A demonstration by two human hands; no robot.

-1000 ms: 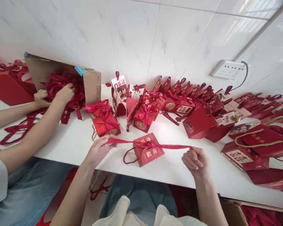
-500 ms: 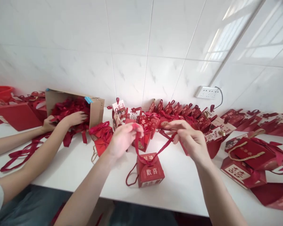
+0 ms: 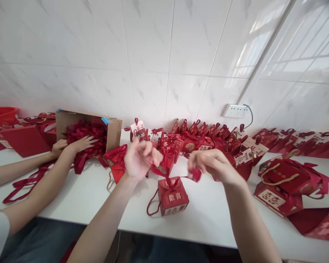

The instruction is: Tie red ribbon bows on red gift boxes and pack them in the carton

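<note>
A small red gift box (image 3: pixel 173 204) with Chinese characters stands on the table in front of me, its dark red cord handle (image 3: pixel 151 213) looping out on the left. A red ribbon (image 3: pixel 171 184) passes over the top of the box, and its two ends lead up to my hands. My left hand (image 3: pixel 141 160), above and left of the box, has its fingers curled round one end, which they largely hide. At upper right, my right hand (image 3: pixel 212 164) pinches the other end, with a bunched bit of ribbon showing below the fingers.
At left a co-worker's hands (image 3: pixel 78 144) reach into a cardboard box (image 3: pixel 114 135) of red ribbons. Red gift boxes (image 3: pixel 204 129) line the wall; stacked boxes (image 3: pixel 281 199) sit at right. A power strip (image 3: pixel 235 110) is on the wall.
Both my hands have turned, and my right hand has moved slightly down and left with its ribbon end. The ribbon lies lower, closer to the box top. The co-worker's hand has shifted left.
</note>
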